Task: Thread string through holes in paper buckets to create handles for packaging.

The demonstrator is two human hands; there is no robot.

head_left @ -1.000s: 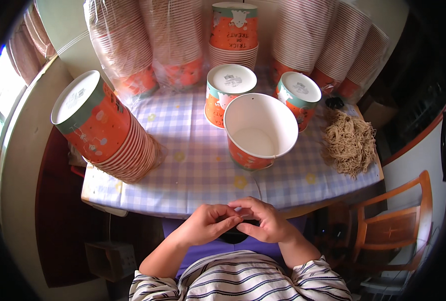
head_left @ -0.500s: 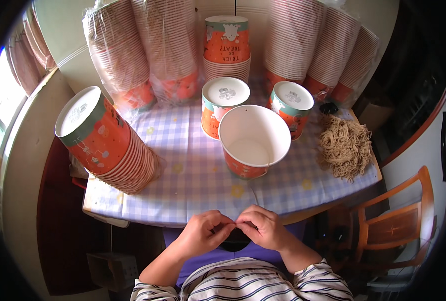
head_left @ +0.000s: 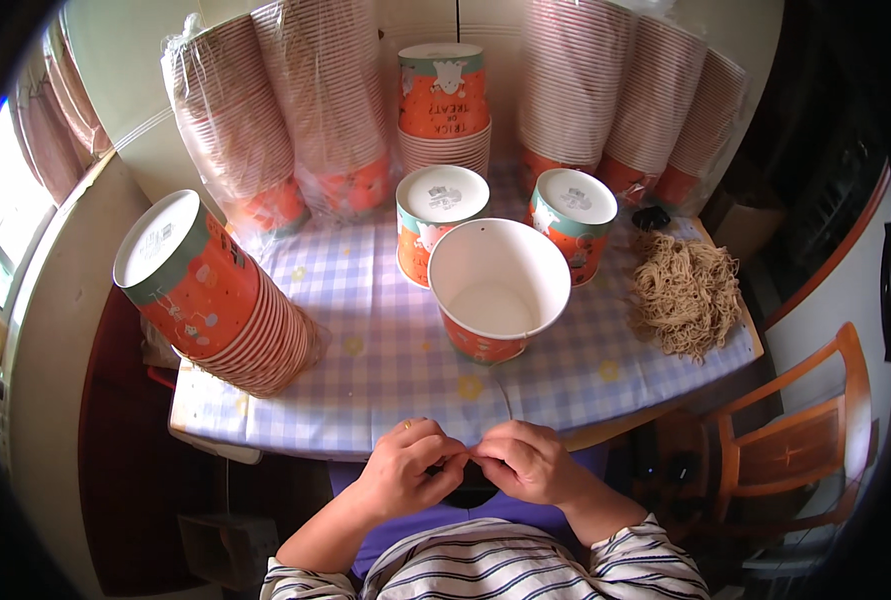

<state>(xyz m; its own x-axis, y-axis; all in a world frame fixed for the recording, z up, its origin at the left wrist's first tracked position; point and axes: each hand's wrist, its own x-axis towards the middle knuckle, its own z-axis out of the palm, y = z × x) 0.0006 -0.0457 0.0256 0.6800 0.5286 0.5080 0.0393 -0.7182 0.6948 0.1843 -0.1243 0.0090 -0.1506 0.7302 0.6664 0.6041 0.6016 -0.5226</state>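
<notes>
In front of my body, just off the table's near edge, my left hand (head_left: 415, 467) and my right hand (head_left: 527, 462) meet with pinched fingertips. A thin cord (head_left: 508, 402) runs over the tablecloth's edge down to the fingers; the bit between the fingertips is too fine to see clearly. Beyond them stands an upright paper bucket (head_left: 500, 285), white inside and orange outside, open side up. It has a small hole near its far rim and a strand at its near rim. Right of it lies a tangled heap of beige cords (head_left: 687, 295).
Upside-down orange buckets stand around: a leaning stack (head_left: 220, 300) on the left, one (head_left: 443, 220) behind the upright bucket, another (head_left: 572, 225) right of that, and a stack (head_left: 443, 110) at the back. Bagged bucket stacks (head_left: 575, 90) line the wall. A wooden chair (head_left: 790, 440) is at right.
The view has shifted slightly, so the table and buckets sit a little lower and mostly further left. My hands stay together, with fingers curled in slightly more.
</notes>
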